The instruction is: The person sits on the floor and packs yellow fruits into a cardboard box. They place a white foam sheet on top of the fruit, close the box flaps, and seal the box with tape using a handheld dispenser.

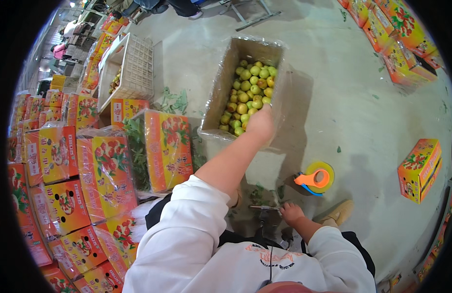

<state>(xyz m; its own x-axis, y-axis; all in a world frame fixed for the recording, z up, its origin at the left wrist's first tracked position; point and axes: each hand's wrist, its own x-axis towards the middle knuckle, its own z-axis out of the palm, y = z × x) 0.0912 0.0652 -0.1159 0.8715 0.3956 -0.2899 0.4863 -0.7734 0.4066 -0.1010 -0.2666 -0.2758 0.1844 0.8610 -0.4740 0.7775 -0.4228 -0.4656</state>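
An upright cardboard box [215, 106] lined with clear plastic film stands on the floor before me. Green and brownish jujubes [253, 86] lie inside it. Over its near right side reaches my left hand [262, 123]; the fingertips are hidden against the fruit, so I cannot tell whether they hold any. Low in front of my body, my right hand [292, 213] has curled fingers at the end of a metal bar [264, 207]. Whether it grips the bar is unclear. Just beyond this hand lies an orange tape dispenser [312, 178] with a roll of yellowish tape [329, 168].
Printed fruit cartons [105, 175] are stacked along my left, with green leaves [138, 154] between two. A white plastic crate [138, 69] stands behind them. More cartons [405, 47] sit far right, and one carton [420, 170] lies alone. A metal stand [251, 18] and people are beyond.
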